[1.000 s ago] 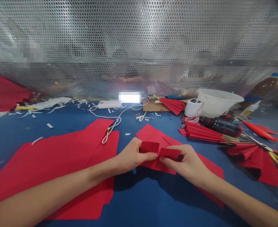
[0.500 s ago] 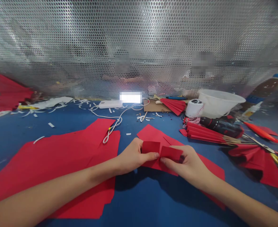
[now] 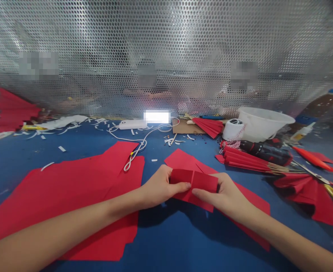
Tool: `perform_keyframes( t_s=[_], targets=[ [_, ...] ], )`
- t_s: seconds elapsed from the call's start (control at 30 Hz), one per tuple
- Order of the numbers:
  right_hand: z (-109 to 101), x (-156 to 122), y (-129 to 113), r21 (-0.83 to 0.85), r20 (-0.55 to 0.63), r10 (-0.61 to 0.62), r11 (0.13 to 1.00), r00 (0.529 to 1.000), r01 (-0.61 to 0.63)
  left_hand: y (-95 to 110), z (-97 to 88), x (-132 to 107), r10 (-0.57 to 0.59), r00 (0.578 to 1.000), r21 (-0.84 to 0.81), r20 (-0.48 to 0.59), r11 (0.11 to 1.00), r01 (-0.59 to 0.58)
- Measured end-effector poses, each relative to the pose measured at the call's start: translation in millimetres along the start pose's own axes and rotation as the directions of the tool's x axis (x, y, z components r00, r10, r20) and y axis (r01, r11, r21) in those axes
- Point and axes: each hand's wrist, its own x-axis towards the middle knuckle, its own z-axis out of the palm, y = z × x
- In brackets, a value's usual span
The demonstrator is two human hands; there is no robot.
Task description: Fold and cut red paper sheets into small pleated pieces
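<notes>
Between my hands is a piece of red paper (image 3: pixel 204 182), held above the table with a line running down its middle. My left hand (image 3: pixel 162 186) grips its left side, thumb lying across the near face. On the right side my right hand (image 3: pixel 224 192) pinches it the same way, thumb pointing left. The two thumb tips nearly meet at the middle line; the other fingers are hidden behind the paper. Beneath and beyond lie more red sheets (image 3: pixel 178 156). A wide spread of red sheets (image 3: pixel 78 189) covers the table to the left.
Scissors (image 3: pixel 310 172), pleated red paper on sticks (image 3: pixel 245 158), a black power tool (image 3: pixel 265 151), a white tub (image 3: pixel 264 122) and a bottle (image 3: pixel 319 107) crowd the right. A looped white cable (image 3: pixel 143 145) and paper scraps lie mid-table. A perforated metal panel (image 3: pixel 166 45) rises behind.
The right part of the red paper has swung up level with the left, closing the gap between them. My right hand has turned slightly; my left hand has barely moved.
</notes>
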Motion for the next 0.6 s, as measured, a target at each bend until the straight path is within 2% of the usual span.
perform_keyframes(
  t_s=[0.23, 0.37, 0.5, 0.6],
  targets=[
    [0, -1, 2, -0.044, 0.003, -0.082, 0.996, 0.997, 0.082, 3, 1.4, -1, -0.020, 1.000, 0.064, -0.003, 0.998, 0.020],
    [-1, -1, 3, 0.007, -0.021, -0.085, 0.996, 0.996, 0.086, 5, 3.2, -1, -0.017, 0.999, 0.051, -0.030, 0.999, 0.019],
    [-1, -2, 2, 0.098, -0.069, 0.019, 0.995, 0.997, -0.012, 0, 1.5, 2, -0.034, 0.986, 0.026, -0.162, 0.999, 0.039],
    [0, 0, 2, 0.082, -0.121, 0.022, 0.997, 0.992, -0.012, -9, -3.2, 7, 0.005, 0.931, 0.120, -0.364, 0.992, 0.041]
  ],
)
